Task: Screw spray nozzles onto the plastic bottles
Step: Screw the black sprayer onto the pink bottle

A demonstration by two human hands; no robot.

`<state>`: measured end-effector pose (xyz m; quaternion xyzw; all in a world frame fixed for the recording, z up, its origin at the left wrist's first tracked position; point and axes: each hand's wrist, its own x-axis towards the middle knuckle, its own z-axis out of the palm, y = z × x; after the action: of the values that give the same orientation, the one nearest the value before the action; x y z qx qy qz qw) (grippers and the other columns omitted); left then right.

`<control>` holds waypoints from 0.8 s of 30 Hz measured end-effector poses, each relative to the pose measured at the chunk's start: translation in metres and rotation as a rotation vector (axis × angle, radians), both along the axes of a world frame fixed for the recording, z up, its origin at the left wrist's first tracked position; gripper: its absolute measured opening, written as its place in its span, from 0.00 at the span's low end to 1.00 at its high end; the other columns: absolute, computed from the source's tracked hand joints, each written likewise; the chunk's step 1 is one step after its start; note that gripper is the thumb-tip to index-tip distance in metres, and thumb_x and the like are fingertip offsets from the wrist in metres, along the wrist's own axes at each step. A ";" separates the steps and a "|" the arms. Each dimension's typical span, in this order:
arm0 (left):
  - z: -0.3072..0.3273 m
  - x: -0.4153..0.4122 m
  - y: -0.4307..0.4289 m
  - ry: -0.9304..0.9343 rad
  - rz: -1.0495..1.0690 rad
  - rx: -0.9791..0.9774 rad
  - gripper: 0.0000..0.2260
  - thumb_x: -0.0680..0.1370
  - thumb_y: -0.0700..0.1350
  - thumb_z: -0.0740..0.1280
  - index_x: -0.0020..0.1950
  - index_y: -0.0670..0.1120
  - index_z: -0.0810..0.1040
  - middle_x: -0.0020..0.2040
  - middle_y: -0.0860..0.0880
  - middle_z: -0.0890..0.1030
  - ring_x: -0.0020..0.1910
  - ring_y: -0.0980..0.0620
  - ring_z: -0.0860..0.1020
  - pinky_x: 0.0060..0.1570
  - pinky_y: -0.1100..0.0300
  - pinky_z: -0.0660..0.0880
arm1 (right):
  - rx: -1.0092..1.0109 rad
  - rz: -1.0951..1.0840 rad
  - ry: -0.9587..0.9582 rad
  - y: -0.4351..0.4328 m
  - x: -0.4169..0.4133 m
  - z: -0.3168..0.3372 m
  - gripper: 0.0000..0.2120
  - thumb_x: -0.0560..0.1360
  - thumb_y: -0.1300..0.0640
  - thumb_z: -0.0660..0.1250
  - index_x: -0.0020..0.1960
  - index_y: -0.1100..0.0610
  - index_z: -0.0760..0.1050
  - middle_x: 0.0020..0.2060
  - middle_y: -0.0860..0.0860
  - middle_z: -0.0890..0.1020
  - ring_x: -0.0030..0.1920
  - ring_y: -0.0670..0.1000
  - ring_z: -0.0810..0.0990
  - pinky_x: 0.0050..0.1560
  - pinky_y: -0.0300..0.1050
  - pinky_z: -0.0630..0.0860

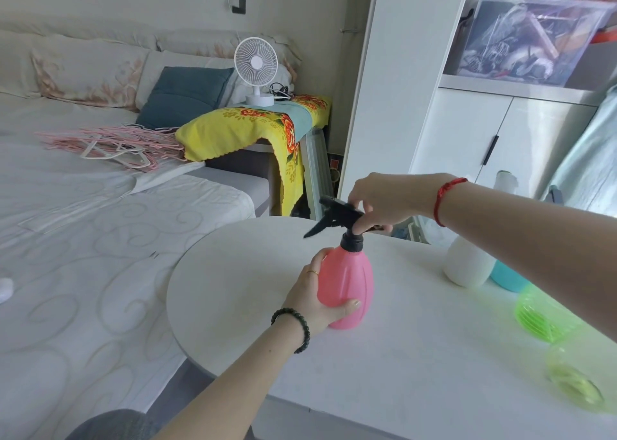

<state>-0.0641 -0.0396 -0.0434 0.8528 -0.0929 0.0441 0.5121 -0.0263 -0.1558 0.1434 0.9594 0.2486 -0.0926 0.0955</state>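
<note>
A pink plastic bottle [350,279] stands upright on the white table [400,356]. My left hand [314,296] is wrapped around its left side and lower body. A black spray nozzle [337,217] sits on the bottle's neck, its trigger pointing left. My right hand [384,202] grips the back of the nozzle from above. To the right stand a white bottle [467,262] and a teal bottle [507,277], both partly behind my right forearm. A bright green bottle [541,316] and a yellow-green bottle [577,379] lie near the table's right edge.
A bed [83,256] with pink hangers [110,145] lies to the left of the table. A small white fan [257,69] stands on a yellow floral cloth [253,129] behind. White cabinets [467,132] rise at the back right.
</note>
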 end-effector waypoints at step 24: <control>-0.007 0.003 -0.003 -0.038 0.005 -0.011 0.38 0.63 0.55 0.73 0.65 0.65 0.54 0.62 0.54 0.67 0.59 0.53 0.69 0.56 0.56 0.70 | 0.100 0.072 -0.019 -0.007 -0.015 -0.002 0.14 0.74 0.59 0.62 0.60 0.56 0.75 0.53 0.56 0.80 0.49 0.55 0.76 0.44 0.44 0.71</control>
<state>-0.0609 -0.0427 -0.0508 0.8492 -0.1002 0.0621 0.5148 -0.0413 -0.1630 0.1415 0.9543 0.2863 -0.0676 0.0530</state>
